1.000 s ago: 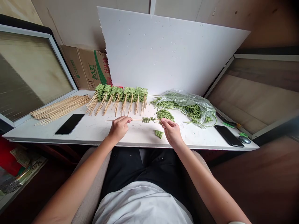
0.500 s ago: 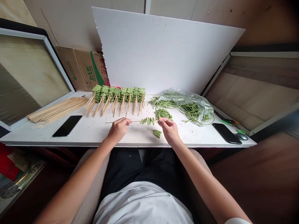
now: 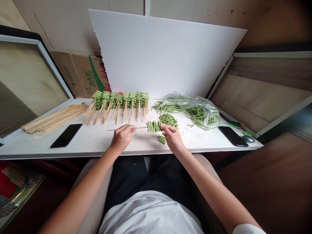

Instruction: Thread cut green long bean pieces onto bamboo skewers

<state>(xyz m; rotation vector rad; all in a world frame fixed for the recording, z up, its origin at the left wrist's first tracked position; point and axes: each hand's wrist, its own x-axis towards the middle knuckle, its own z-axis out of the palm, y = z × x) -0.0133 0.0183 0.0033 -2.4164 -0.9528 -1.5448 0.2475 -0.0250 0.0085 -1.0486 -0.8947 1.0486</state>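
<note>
While the left grip [image 3: 122, 138] stays closed on a bamboo skewer [image 3: 140, 127], the right grip [image 3: 172, 138] pinches folded green beans [image 3: 153, 126] threaded on it. Beyond the grips lie a finished row of filled skewers [image 3: 119, 100]; loose beans [image 3: 169, 120] and a bagged heap [image 3: 195, 110] remain.

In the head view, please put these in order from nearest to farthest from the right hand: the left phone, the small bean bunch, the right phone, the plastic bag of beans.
From the right hand, nearest first:
1. Small bunch of cut green beans: just left of the hand.
2. Plastic bag of long green beans: ahead, to the right.
3. Black phone on the right: right end of the table.
4. Black phone on the left: far left.
</note>
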